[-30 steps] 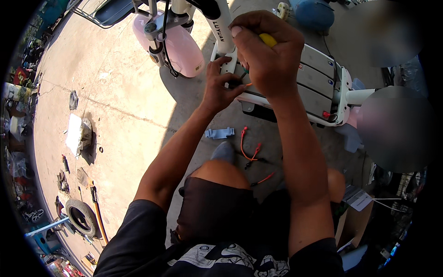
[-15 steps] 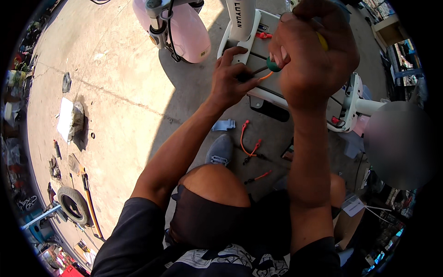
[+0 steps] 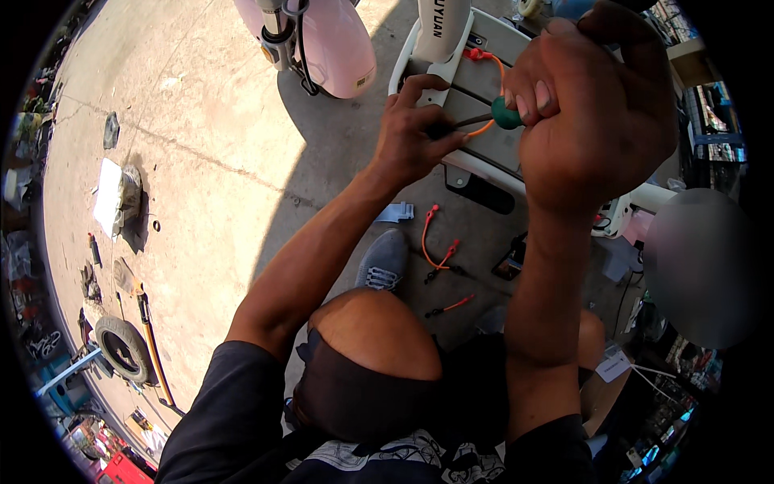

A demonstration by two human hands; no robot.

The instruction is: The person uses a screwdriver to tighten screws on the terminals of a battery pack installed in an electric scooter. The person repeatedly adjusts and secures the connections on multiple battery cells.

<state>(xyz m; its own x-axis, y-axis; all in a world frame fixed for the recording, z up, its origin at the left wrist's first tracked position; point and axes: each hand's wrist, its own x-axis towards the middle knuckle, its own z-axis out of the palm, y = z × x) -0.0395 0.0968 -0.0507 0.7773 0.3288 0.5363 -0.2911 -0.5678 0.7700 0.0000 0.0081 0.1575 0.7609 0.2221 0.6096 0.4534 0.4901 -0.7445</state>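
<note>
My right hand is wrapped round the green handle of a screwdriver. Its dark shaft points left toward my left hand. There my thumb and fingers are closed around the end of an orange cord, whose tip is hidden in shadow between them; the index finger bends over a white edge. From my left thumb the cord loops behind the screwdriver handle up to a red connector. Both hands are over a white-framed deck with grey panels, below a white post.
On the concrete lie red-and-orange cords, a shorter cord and a pale blue bracket near my shoe. A pink rounded body stands at the upper left. Farther left are a tyre and a long-handled tool.
My view has shifted slightly, and the deck sits a little more to the right. My right hand has moved right with the screwdriver, showing more of the shaft and cord.
</note>
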